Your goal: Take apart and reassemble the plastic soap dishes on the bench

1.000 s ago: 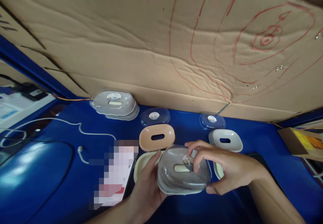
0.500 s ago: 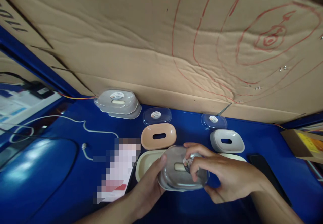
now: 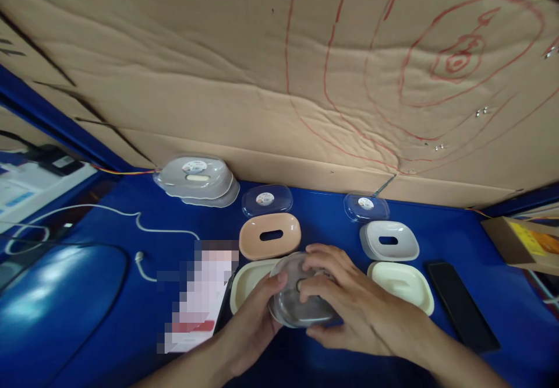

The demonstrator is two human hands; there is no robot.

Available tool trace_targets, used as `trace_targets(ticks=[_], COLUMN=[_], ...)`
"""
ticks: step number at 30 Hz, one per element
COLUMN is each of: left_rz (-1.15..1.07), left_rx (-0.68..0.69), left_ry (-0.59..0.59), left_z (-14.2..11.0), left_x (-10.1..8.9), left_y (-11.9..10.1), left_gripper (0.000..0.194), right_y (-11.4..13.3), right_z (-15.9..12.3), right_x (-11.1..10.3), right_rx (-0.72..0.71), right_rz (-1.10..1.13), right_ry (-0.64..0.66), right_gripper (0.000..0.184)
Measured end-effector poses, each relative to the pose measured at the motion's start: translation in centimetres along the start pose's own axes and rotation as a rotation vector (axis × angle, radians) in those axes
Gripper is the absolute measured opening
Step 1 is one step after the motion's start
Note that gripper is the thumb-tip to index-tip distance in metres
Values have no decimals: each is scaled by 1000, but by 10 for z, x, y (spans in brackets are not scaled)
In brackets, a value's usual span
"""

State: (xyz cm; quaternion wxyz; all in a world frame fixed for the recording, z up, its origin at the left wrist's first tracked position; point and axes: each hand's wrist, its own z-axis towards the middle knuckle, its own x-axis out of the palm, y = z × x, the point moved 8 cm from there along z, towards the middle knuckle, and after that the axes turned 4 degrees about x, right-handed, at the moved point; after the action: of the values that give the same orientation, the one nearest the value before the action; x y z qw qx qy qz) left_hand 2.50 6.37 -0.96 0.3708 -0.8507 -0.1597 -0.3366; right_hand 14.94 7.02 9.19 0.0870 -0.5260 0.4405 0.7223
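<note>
My left hand (image 3: 257, 312) holds a grey soap dish with a clear lid (image 3: 292, 309) by its left end, thumb on top of the lid. My right hand (image 3: 349, 303) is curled over the right part of the same lid, fingers on top and thumb at the near edge, hiding most of its label. Just behind and left of the held dish lie a cream soap dish base (image 3: 248, 280), partly covered, and a peach slotted tray (image 3: 251, 241). To the right are a cream dish base (image 3: 419, 289) and a white-grey slotted tray (image 3: 406, 242).
Two clear lids (image 3: 279, 201) (image 3: 376, 208) lie along the cardboard wall (image 3: 196, 108). Stacked lidded grey soap dishes (image 3: 209, 187) stand at the back left. A lit phone (image 3: 205, 295), a white cable (image 3: 166, 230), a dark phone (image 3: 463, 306) and a cardboard box (image 3: 510, 242) flank the area.
My right hand has moved left over the lid, covering more of it and its label. The soap dish stays in my left hand. The cream base at right is now uncovered.
</note>
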Motion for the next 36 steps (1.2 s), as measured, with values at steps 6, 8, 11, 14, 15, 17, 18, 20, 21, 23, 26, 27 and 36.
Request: trace_targets(ticks=[6,8,11,14,15,17,18,20,21,23,26,27,36], left_rz=[-37,-40,-40,-61,-70,-82,-82,-84,-89,-103,-109,-107,-88], left_rx=[-54,-62,-67,-75,-79,-80,-77,-67,-63,-59,-55,-54,-67], left_ry=[-23,-43,-41,18,37,57,51,18,1,-17,6,19,59], left_z=[0,1,0,-1,-2,-2,-3,-2,-2,-1,-1,-1,-7], left_x=[-4,-5,-4,1,3,6,7,8,9,11,16,17,16], left_y=[8,9,8,6,5,3,2,-1,-2,-2,-2,-1,-1], left_gripper=[50,47,45,53,57,63,65,63,60,56,55,56,58], right_y=[10,11,11,11,12,15,16,16,15,13,13,14,10], right_z=[-1,-2,-3,-3,-3,-2,-2,1,2,3,2,1,3], right_x=[4,7,9,9,9,8,9,13,15,18,20,20,9], right_rx=[-70,-84,-110,-129,-136,-147,-141,-93,-61,-5,-7,-25,-110], right_rz=[-177,-220,-268,-292,-300,-325,-339,-364,-378,-407,-458,-474,-379], right_ry=[9,8,-23,-92,-126,-191,-214,-228,-228,-236,-246,-242,-183], right_gripper=[47,49,48,50,51,53,55,67,76,88,84,81,84])
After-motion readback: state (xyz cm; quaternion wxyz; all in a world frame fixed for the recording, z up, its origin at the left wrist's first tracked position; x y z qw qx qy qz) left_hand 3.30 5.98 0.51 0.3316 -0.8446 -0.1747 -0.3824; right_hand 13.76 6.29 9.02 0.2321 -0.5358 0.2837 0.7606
